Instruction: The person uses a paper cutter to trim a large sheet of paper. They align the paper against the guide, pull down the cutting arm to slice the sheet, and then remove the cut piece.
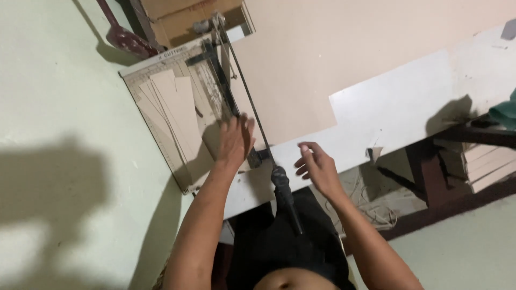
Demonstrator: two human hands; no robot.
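Note:
A paper cutter [161, 80] with a ruled base lies at the left end of a white table [403, 102]. Several beige cardboard strips [180, 107] rest on its base. My left hand [235, 140] lies flat, fingers spread, on a cardboard piece beside the cutting edge. The cutter's blade arm [244, 86] is raised, and its black handle [284, 190] points toward me. My right hand [314, 166] hovers just right of that handle with fingers apart and holds nothing. A large beige cardboard sheet [301, 64] covers the table past the blade.
A cardboard box [183, 16] and a dark red tool [123, 35] sit beyond the cutter. Stacked pale boards [489, 166] and a green object [505, 115] are at the right. Thin scrap strips [371, 207] lie under the table by a dark wooden frame [430, 177].

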